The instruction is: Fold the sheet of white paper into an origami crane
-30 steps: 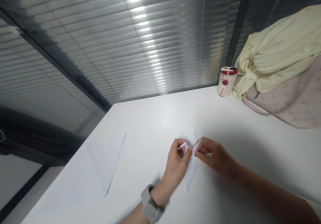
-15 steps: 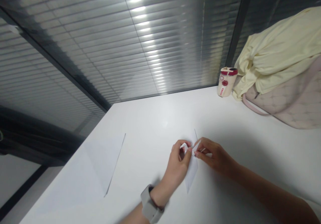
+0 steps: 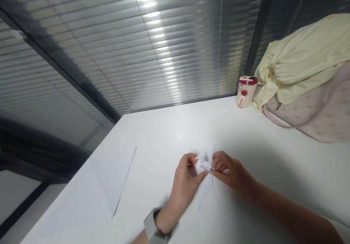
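Observation:
A small folded piece of white paper (image 3: 205, 163) is held between my two hands, above the table. My left hand (image 3: 186, 180) curls round its left side, thumb and fingertips on the paper. From the right, my right hand (image 3: 228, 169) pinches the paper's edge with thumb and bent fingers. Beneath the hands lies a narrow white paper strip (image 3: 205, 193), pointed at its near end; whether it joins the folded piece I cannot tell. A grey watch (image 3: 154, 227) is on my left wrist.
On the white table (image 3: 164, 134), a stack of white paper sheets (image 3: 95, 185) lies at the left. A cream and red cup-shaped case (image 3: 246, 92) stands at the back right, beside a pink quilted bag (image 3: 314, 112) with a pale yellow cloth (image 3: 303, 58) over it. Window blinds (image 3: 123, 47) rise behind.
My left hand has shifted a little left and opened wider round the paper, so more of the folds show. My right hand's fingers have curled in more on its edge.

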The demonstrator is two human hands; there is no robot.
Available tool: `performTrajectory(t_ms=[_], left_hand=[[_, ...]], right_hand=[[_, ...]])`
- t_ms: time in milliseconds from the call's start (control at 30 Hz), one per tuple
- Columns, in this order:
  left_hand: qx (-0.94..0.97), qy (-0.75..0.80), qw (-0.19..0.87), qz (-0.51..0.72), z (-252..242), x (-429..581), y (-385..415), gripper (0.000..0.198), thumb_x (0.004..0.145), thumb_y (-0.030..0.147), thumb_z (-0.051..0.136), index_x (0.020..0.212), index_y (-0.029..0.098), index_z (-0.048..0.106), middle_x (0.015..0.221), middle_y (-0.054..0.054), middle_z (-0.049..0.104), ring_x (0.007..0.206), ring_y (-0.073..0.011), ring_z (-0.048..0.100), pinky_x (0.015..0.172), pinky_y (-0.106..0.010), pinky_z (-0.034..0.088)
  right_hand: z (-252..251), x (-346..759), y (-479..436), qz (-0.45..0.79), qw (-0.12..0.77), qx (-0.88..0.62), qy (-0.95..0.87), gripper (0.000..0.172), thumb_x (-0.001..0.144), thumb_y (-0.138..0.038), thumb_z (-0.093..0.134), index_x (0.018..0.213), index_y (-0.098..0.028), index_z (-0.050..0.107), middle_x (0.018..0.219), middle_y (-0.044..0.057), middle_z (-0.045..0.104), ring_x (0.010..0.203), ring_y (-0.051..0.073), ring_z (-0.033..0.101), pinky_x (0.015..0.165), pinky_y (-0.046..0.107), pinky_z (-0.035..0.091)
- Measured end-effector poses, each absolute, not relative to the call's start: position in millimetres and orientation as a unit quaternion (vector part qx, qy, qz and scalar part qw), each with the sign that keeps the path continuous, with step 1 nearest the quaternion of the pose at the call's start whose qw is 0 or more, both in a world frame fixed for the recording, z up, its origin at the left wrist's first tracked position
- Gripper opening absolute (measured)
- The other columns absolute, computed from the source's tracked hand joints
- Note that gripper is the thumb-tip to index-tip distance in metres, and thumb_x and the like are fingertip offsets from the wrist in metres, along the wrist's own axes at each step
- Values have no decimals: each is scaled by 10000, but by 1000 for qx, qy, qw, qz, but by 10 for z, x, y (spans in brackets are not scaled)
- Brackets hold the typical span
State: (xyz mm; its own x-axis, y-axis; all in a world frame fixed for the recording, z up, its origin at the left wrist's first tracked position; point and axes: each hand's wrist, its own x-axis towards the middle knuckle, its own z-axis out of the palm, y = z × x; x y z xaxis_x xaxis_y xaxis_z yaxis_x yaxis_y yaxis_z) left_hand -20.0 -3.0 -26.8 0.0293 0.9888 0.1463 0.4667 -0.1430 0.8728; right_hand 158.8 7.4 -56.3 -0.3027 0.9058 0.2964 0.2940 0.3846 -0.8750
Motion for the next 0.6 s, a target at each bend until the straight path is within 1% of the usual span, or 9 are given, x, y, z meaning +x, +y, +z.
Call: performTrajectory(t_ms=[67, 167, 233, 300, 400, 500, 600], left_hand=[[661, 573, 309, 374, -278, -200, -67, 458, 622, 232, 765, 1010, 212, 521, 947, -39, 616, 888, -223, 583, 831, -369, 441], [679, 566, 311, 350, -296, -165, -104, 518, 620, 252, 765, 1061, 224, 495, 995, -54, 618, 928, -242, 588, 833, -378, 445], [685, 553, 324, 346, -296, -146, -108, 527, 667, 253, 732, 1122, 232, 467, 1013, -53, 616, 928, -227, 595, 830, -365, 450], [689, 539, 344, 341, -280, -145, -100, 548, 708, 242, 700, 1187, 243, 434, 995, -38, 622, 888, -203, 606, 804, -339, 457], [689, 531, 360, 337, -247, -166, -81, 574, 718, 249, 702, 1223, 262, 429, 961, -16, 639, 812, -181, 614, 747, -304, 460], [690, 529, 370, 328, -238, -192, -57, 626, 697, 249, 729, 1246, 269, 429, 955, -10, 657, 815, -185, 621, 737, -294, 452], [690, 530, 385, 307, -253, -213, -28, 676, 689, 244, 744, 1276, 265, 411, 965, -17, 670, 821, -192, 625, 737, -296, 449]], right_hand=[[-553, 1575, 53, 368, 418, -409, -723, 280, 819, -206, 575, 1070, -230, 453, 763, -13, 577, 625, 111, 578, 599, 215, 508], [-530, 1556, 27, 377, 401, -397, -734, 302, 843, -189, 535, 1126, -240, 443, 702, -37, 553, 553, 98, 532, 554, 200, 470], [-513, 1565, 19, 372, 379, -387, -754, 295, 847, -181, 531, 1127, -243, 465, 670, -50, 540, 497, 84, 486, 518, 191, 435], [-493, 1597, 24, 355, 357, -379, -777, 304, 851, -185, 537, 1143, -251, 486, 679, -51, 552, 475, 76, 457, 499, 191, 407], [-466, 1665, 53, 309, 341, -370, -807, 288, 858, -209, 551, 1141, -262, 537, 753, -24, 592, 518, 84, 470, 517, 204, 399], [-455, 1714, 86, 274, 335, -359, -827, 232, 852, -224, 566, 1082, -242, 587, 777, 0, 587, 581, 103, 494, 565, 223, 421], [-459, 1725, 107, 289, 341, -359, -819, 282, 819, -192, 584, 1098, -231, 576, 805, 9, 583, 597, 108, 494, 580, 234, 439]])
